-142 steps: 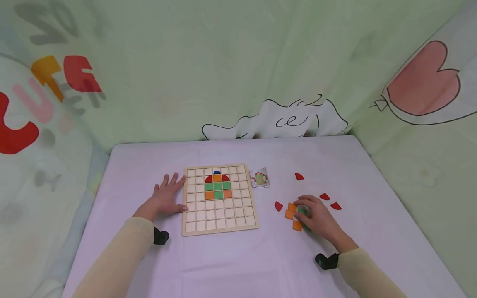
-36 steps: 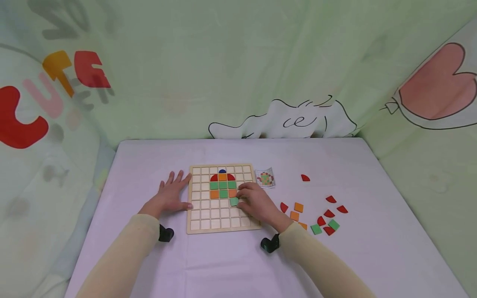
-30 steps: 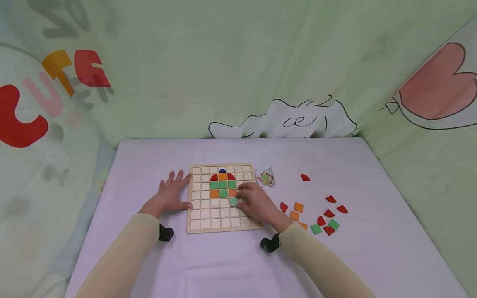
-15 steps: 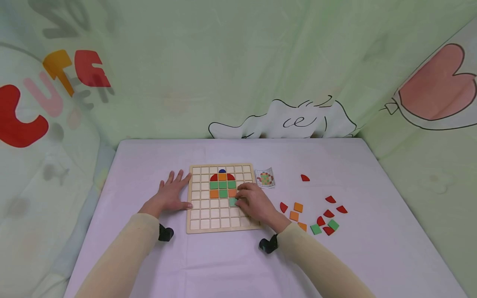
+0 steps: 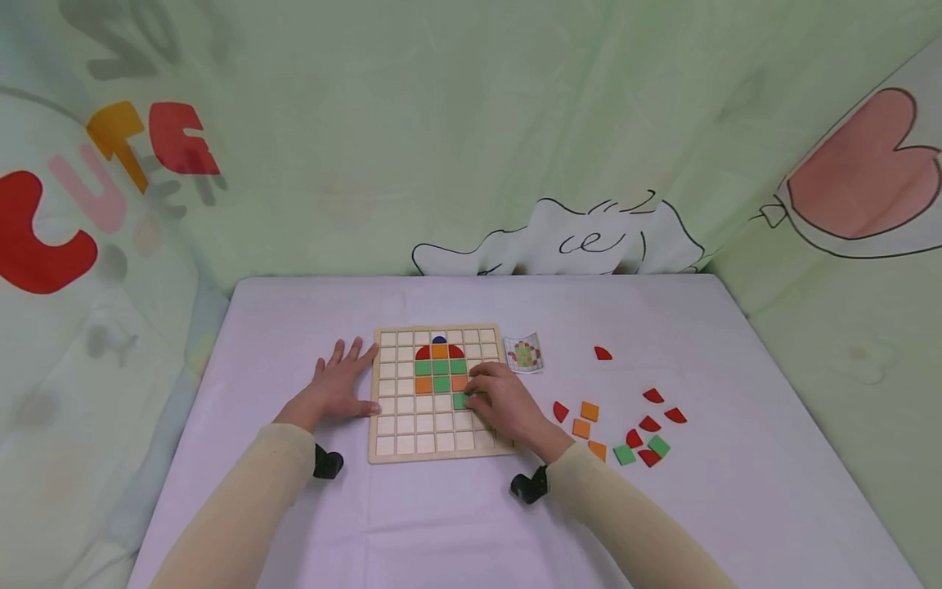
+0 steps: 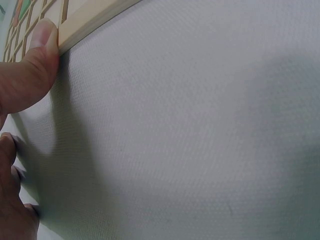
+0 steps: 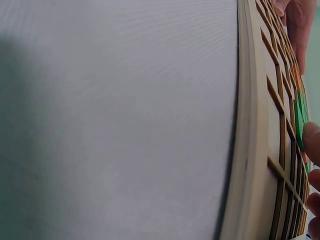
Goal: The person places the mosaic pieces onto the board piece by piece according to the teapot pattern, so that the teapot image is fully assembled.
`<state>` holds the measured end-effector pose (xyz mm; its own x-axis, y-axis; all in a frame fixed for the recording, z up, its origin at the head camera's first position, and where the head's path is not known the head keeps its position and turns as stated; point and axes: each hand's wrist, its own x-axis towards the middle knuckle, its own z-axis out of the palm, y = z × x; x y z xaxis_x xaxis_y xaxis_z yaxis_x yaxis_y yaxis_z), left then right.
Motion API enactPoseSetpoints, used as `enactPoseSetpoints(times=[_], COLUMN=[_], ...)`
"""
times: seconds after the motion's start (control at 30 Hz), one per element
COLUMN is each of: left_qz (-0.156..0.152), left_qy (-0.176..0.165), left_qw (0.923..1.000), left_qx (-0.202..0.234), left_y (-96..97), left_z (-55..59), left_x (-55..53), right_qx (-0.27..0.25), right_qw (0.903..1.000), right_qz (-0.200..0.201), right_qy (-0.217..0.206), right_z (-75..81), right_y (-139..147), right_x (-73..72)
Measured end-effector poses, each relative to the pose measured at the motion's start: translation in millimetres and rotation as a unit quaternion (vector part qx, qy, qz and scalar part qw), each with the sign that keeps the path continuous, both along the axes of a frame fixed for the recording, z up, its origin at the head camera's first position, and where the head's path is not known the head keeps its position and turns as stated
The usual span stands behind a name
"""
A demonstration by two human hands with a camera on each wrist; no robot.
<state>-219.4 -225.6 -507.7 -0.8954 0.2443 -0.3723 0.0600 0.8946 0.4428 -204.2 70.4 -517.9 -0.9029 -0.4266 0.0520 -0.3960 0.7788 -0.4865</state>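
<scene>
Right hand (image 5: 508, 401) moved onto board (image 5: 406, 424), pinching 1 green tile (image 5: 459, 401), left hand (image 5: 338, 386) still splayed

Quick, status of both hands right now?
Left hand: open, fingers spread, thumb on the edge of the wooden board.
Right hand: closed, fingers curled, holding a green square tile at the board.

Pale green fabric walls (image 5: 353, 123), colourful printed letters (image 5: 171, 139) at left, reddish heart (image 5: 854, 172) at right, lilac-covered table (image 5: 765, 491)

"cute" (image 5: 109, 211) on left curtain (image 5: 154, 352), possibly "ce" (image 5: 592, 242) on back curtain (image 5: 368, 147)
</scene>
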Motion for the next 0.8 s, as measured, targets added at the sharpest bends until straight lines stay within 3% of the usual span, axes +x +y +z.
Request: enactPoseSetpoints(times=[0.33, 0.6, 0.8], left_qz=[-0.004, -0.009, -0.011], left_qy=[-0.001, 0.000, 0.004], left_qw=[1.0000, 0.9999, 0.9999], left_qx=[0.000, -0.006, -0.006], left_y=[2.2, 2.3, -0.7], left_z=[-0.4, -7.1, -3.2], left_x=[1.5, 0.1, 1.4], right_qx=[-0.035, -0.020, 0.003], right_qw=[0.9981, 0.9937, 0.9879], right_qz=[-0.048, -0.108, -0.155], right_qy=[-0.020, -0.020, -0.011], right_z=[5.2, 15.1, 17.2], right_y=[34, 101, 155], right_x=[16.0, 40.5, 58.7])
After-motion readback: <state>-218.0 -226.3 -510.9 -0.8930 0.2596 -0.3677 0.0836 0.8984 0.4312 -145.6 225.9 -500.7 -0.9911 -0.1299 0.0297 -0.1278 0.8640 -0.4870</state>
